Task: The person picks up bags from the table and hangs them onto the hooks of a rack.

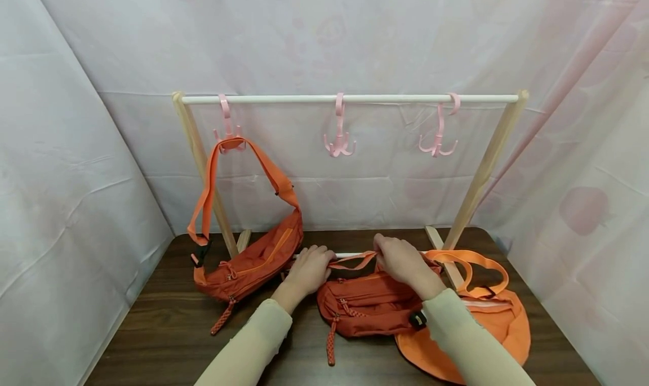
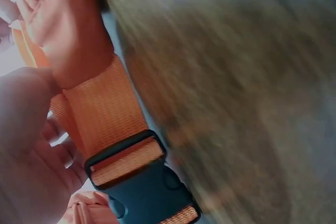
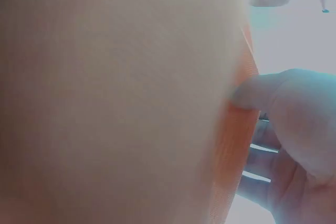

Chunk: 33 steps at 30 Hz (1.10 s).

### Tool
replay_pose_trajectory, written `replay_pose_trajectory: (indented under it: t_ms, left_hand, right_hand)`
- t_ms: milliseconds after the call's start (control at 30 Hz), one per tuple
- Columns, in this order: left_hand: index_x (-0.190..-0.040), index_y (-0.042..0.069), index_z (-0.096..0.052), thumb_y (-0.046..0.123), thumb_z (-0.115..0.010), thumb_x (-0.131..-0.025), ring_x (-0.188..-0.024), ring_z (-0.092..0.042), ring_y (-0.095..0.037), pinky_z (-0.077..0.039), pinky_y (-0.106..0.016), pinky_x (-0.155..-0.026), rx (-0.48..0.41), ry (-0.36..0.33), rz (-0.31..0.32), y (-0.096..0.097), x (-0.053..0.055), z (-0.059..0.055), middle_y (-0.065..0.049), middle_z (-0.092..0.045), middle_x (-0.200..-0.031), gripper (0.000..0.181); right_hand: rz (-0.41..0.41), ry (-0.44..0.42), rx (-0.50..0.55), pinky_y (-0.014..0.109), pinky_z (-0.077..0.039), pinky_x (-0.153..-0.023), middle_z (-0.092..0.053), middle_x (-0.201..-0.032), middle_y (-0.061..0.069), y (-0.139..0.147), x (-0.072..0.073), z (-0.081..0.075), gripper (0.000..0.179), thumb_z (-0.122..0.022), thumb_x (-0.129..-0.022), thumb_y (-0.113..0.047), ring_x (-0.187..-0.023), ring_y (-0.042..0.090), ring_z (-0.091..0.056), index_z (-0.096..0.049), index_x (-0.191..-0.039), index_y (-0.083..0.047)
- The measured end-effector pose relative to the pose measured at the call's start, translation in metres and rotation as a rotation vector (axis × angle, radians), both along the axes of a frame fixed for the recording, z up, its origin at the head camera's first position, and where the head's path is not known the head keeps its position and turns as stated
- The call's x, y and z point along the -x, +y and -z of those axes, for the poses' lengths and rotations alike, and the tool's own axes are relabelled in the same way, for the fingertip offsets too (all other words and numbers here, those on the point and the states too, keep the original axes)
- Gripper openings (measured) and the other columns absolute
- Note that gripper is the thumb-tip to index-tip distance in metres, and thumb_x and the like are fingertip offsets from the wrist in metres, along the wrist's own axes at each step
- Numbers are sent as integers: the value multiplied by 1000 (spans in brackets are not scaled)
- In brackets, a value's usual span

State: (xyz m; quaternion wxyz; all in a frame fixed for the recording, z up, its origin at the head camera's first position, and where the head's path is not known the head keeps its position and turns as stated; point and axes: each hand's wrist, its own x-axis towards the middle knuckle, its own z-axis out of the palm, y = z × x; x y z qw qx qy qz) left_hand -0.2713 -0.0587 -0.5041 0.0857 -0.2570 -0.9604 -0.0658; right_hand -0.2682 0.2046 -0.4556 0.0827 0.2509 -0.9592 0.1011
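Note:
A rust-red waist bag [image 1: 372, 304] lies on the table between my forearms, its zip pulls hanging to the front. Above it, my left hand [image 1: 310, 269] and right hand [image 1: 403, 260] hold its orange strap [image 1: 366, 257], a short loop of it spanning the gap between them. The left wrist view has my thumb against the webbing [image 2: 107, 103], just above a black side-release buckle [image 2: 149, 190]. In the right wrist view, thumb and fingers pinch the flat strap [image 3: 233, 140]. My right sleeve partly covers a lighter orange bag [image 1: 499, 332].
Another rust-red bag [image 1: 258, 262] hangs by its strap from the left pink hook [image 1: 226, 115]. Pink hooks [image 1: 339, 135] also hang at the middle and right [image 1: 438, 135] of a white rail [image 1: 284, 99] on wooden legs [image 1: 484, 172]. The dark table [image 1: 167, 329] lies beneath.

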Motion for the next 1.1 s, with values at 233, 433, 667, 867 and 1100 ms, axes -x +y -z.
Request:
replay_pose_trajectory:
  t_ms: [233, 433, 667, 867, 1100]
  left_hand:
    - [-125, 15, -74, 19, -70, -102, -95, -65, -23, -54, -42, -85, -91, 47, -4, -1, -5, -15, 0, -65, -105, 23]
    - [-120, 11, -68, 16, -64, -105, -88, -59, -22, -52, -39, -79, -176, 89, -2, -4, -11, -30, -4, -57, -106, 16]
    - [-127, 8, -64, 8, -58, -108, -102, -67, -23, -57, -41, -87, -313, 9, 11, -6, -17, -44, -7, -67, -118, 21]
    - [-137, 9, -63, 9, -55, -110, -100, -69, -22, -58, -41, -83, -410, -35, -4, -11, -25, -56, -8, -68, -129, 28]
    - [-131, 15, -66, 15, -57, -109, -57, -48, -12, -42, -31, -53, -478, -10, -31, -18, -36, -75, 5, -66, -94, 24]
  right_hand:
    - [-1, -99, 142, 30, -35, -50, -49, -66, -3, 3, -3, -15, 8, -62, -105, -10, -49, 11, -42, -54, -105, -12]
    - [-27, -111, 271, 29, -34, -49, -45, -64, -2, 3, -6, -25, 9, -58, -106, -11, -48, 9, -38, -49, -104, -13]
    - [-60, -121, 380, 28, -32, -49, -38, -64, -3, 3, -12, -32, 11, -55, -107, -10, -48, 8, -32, -45, -102, -12]
    - [-71, -132, 467, 29, -32, -51, -37, -65, -2, 3, -14, -36, 6, -51, -107, -9, -50, 8, -31, -47, -104, -10]
    - [-78, -104, 489, 30, -34, -53, -40, -65, -2, 0, -22, -55, 4, -47, -107, -11, -50, 10, -33, -47, -103, -11]
